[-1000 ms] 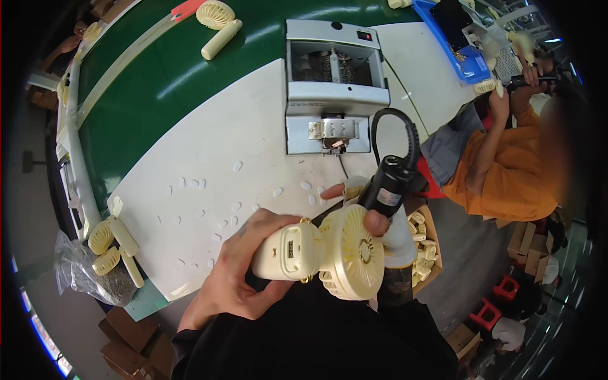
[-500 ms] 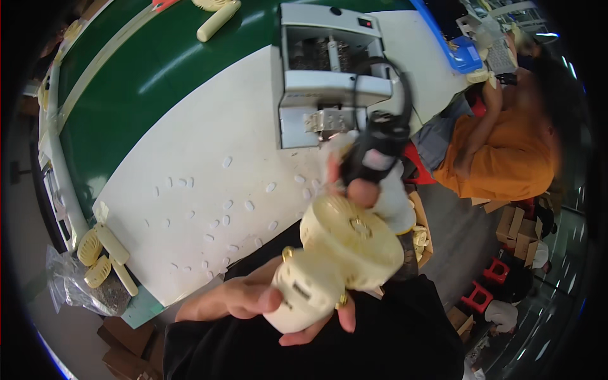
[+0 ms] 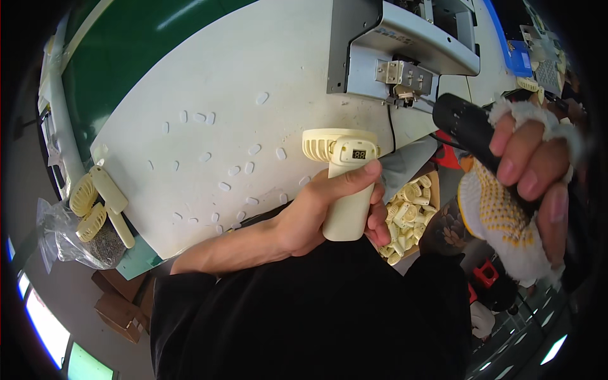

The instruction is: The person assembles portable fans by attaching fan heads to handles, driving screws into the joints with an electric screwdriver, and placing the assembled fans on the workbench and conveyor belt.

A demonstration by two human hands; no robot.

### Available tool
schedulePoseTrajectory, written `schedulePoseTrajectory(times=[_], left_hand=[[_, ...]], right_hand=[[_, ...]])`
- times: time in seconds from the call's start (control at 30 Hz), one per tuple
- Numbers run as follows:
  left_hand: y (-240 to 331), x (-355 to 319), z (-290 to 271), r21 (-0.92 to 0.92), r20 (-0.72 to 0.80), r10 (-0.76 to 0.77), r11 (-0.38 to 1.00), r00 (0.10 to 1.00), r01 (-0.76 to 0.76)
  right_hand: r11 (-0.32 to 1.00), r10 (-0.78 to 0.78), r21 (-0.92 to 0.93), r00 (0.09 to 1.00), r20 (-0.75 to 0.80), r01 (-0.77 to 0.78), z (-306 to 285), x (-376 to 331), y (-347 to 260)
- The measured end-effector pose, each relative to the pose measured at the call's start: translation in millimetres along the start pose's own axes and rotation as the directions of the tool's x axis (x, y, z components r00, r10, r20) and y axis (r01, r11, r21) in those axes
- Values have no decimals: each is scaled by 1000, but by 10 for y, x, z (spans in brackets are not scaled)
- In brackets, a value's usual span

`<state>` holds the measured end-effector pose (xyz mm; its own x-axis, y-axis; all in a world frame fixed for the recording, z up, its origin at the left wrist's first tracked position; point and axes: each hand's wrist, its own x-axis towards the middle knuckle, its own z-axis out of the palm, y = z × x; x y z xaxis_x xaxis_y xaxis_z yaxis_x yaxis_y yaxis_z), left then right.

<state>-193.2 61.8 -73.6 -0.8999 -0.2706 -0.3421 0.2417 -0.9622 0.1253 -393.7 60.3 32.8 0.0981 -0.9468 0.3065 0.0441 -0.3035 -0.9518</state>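
My left hand (image 3: 313, 206) is wrapped round the handle of a cream handheld fan (image 3: 345, 218), its thumb just below a small dark display window. The fan stands upright, its round slatted head at the top. In my right hand (image 3: 535, 158), which wears a white cut-finger glove with yellow dots, is a black electric screwdriver (image 3: 462, 120). Its thin bit points left at the metal outlet block of a grey screw feeder (image 3: 411, 41). Whether the bit touches the block or carries a screw I cannot tell.
Small white oval pieces (image 3: 254, 149) lie scattered over the white table (image 3: 209, 76). A box of cream fans (image 3: 408, 218) stands right of my left hand. More fan parts (image 3: 104, 196) and a plastic bag of small dark bits (image 3: 104, 247) sit at the left corner.
The fan has turned in my left hand, from tilted with its head toward my right to upright. The screwdriver has moved from above the fan to the feeder's outlet. My view has shifted.
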Motion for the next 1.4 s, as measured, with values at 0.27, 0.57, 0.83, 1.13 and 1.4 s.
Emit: schedulePoseTrajectory(times=[0.27,0.57,0.83,1.13,1.4], left_hand=[[-79,129,26,164,-48,123,980,991,-114],[-145,185,63,251,-117,152,961,981,-119],[-206,187,44,276,-142,182,951,973,-138],[-226,195,24,282,-98,180,948,979,-146],[-167,185,66,308,-89,217,934,972,-181]], right_hand=[[991,46,98,924,381,-90,-465,268,323],[989,149,21,987,-56,-148,24,-271,-548],[987,136,58,974,183,-149,-38,-157,-552],[946,235,143,920,313,-290,-30,-84,-503],[698,456,329,749,482,-636,-171,1,-441]])
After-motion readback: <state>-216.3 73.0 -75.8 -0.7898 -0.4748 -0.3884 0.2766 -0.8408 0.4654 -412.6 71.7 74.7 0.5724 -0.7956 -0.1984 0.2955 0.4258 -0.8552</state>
